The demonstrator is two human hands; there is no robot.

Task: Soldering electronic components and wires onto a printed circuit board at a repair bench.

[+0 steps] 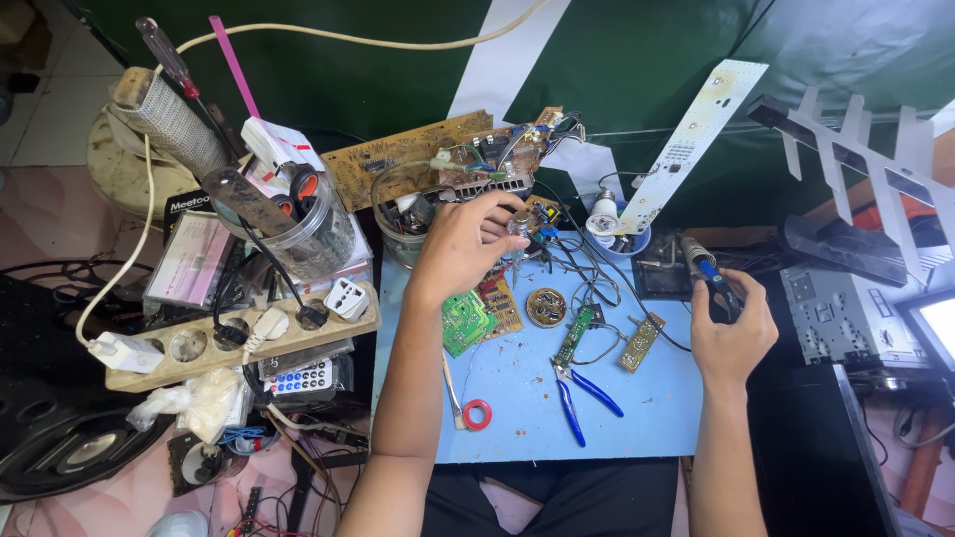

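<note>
Blue worktop (517,398) — right hand (731,333) clamped on blue-handled soldering iron (704,267); left hand (463,244) pinching small part.

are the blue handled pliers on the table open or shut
Open. The blue-handled pliers lie flat on the blue table with their two handles spread apart in a V; neither hand touches them.

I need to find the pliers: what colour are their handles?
Blue, seen in the head view: pliers.

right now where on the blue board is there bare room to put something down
Bare patches: the blue board right of the blue-handled pliers, and its near edge below the red tape roll. Crowded: the far half, with green circuit boards and wires under the left hand.
</note>
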